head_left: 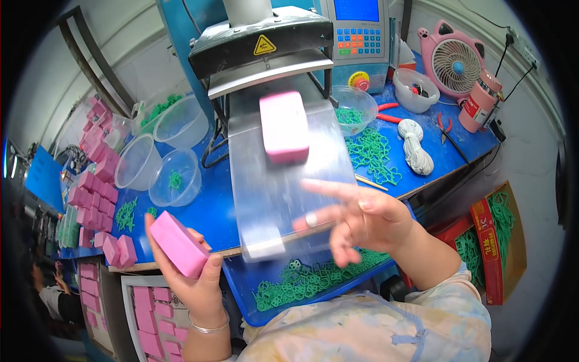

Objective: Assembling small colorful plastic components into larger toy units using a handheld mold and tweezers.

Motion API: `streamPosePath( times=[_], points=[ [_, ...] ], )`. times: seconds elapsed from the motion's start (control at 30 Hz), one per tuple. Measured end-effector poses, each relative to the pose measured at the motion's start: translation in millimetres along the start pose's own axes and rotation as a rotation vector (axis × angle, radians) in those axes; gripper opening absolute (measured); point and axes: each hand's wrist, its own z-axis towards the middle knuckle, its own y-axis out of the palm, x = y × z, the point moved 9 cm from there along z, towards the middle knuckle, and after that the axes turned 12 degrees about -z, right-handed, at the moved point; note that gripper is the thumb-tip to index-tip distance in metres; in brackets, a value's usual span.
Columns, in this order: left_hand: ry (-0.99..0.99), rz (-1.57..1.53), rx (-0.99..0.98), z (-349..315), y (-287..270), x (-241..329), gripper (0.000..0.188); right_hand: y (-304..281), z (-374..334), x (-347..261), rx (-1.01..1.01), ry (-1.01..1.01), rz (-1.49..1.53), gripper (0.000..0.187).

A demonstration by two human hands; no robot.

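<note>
Loose garment (338,329), blotchy pastel: peach, cream, pale blue. Pale blue tie (417,336) knotted at front. Right sleeve (465,289) short, ending near elbow. Left wrist (208,314): slim silver bangle (209,329). Right hand (377,217): pale ring (310,219), blurred.

Pink blk (181,244): smth, matt | plate (260,187): glossy, mtl-look | tub (136,161): plstc

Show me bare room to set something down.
Blue tabletop shows bare between the lower clear bowl and the metal plate; the plate is bare in front of its pink block, left of the right hand. Crowded: stacked pink blocks far left and loose green pieces right of the plate.
</note>
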Motion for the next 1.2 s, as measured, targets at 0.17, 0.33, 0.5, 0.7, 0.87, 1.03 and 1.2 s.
streamPosePath(
  times=[0.17, 0.33, 0.5, 0.7, 0.87, 1.03, 1.2],
  points=[
    [0.590, 0.803, -0.527, -6.1, 74.2, 30.4, 0.114, 2.1, -27.2, 42.4, -0.088, 0.353, -0.153, 0.064],
    [0.136, 0.690, -0.783, -2.3, 91.9, -25.2, 0.096, -11.8, -33.4, 70.5, 0.032, 0.491, -0.304, 0.061],
    [0.153, 0.940, -0.557, 31.8, 37.4, -52.3, 0.086, -47.2, -44.9, 56.0, 0.206, 0.355, -0.353, 0.061],
    [0.369, 0.375, -0.522, 8.2, 46.9, -35.0, 0.074, -33.2, -39.1, 76.8, 0.092, 0.383, -0.224, 0.060],
    [0.663, 0.643, -0.738, -25.8, 91.9, -14.4, 0.049, -24.4, -35.6, 106.8, -0.051, 0.374, -0.371, 0.059],
    [0.771, 0.606, -0.716, -36.8, 83.3, -8.6, 0.044, -25.2, -32.7, 108.0, -0.092, 0.270, -0.574, 0.046],
    [0.814, 0.609, -0.726, -43.2, 82.0, -7.1, 0.038, -28.2, -38.2, 114.3, -0.087, 0.283, -0.615, 0.044]
  ],
)
